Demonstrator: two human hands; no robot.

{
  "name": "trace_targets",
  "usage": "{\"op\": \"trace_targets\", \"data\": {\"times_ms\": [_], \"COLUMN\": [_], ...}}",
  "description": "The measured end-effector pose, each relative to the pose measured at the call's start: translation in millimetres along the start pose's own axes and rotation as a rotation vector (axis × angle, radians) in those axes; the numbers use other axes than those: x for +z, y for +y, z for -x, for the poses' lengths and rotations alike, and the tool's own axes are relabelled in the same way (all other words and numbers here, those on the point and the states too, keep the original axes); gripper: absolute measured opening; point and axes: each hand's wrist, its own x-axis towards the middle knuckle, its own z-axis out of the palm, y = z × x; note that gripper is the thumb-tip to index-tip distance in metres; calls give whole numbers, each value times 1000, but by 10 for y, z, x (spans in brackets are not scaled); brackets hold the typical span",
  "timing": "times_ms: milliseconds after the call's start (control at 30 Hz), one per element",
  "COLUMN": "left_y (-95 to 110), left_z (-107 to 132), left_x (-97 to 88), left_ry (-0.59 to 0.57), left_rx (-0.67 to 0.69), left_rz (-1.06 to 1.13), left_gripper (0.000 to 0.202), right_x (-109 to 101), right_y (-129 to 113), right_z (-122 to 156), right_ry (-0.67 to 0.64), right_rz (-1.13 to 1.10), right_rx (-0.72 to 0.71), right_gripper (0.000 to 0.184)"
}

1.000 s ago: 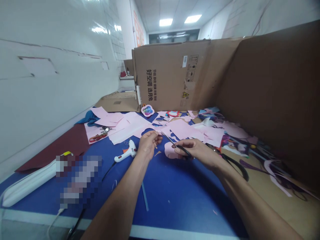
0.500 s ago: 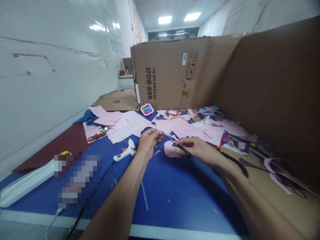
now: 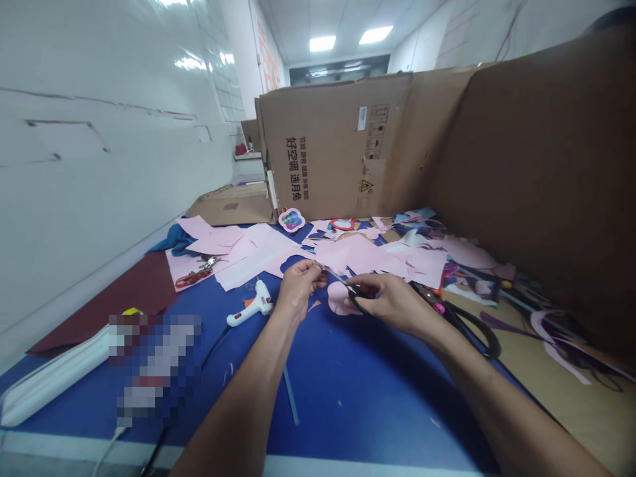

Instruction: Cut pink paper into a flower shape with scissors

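Over the blue table my right hand [image 3: 385,298] grips a pair of scissors [image 3: 356,298] by their black handles. The blades point left and away, with their tips at the fingertips of my left hand [image 3: 301,283]. That hand is closed in a pinch; whatever is between its fingers is too small to make out. Below the scissors, a pink scalloped paper piece [image 3: 339,299] lies on the table, partly covered by my right hand and the handles. Just left of my left hand rests a white glue gun [image 3: 253,305].
Pink paper sheets and scraps [image 3: 358,255] spread across the back. A flower-shaped ornament [image 3: 291,220] stands near the cardboard box [image 3: 328,152]. Larger black-handled scissors [image 3: 470,331] lie beside my right forearm. A dark red sheet [image 3: 109,298] covers the left side.
The scissors have turned a little in my right hand, their handles now more steeply angled. My left hand keeps its pinch at the blade tips. The view has shifted slightly.
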Motion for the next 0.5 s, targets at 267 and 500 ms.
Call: {"op": "trace_targets", "data": {"times_ms": [267,500], "left_y": [-8,-27], "left_z": [29,42], "left_x": [25,39], "left_ry": [-7,-33], "left_rx": [1,15], "left_rz": [42,22], "left_gripper": [27,28], "right_x": [-1,-5], "right_y": [-79,-111], "right_z": [26,39], "right_ry": [37,50], "right_rz": [80,153], "right_rx": [8,-8], "right_gripper": [31,29]}}
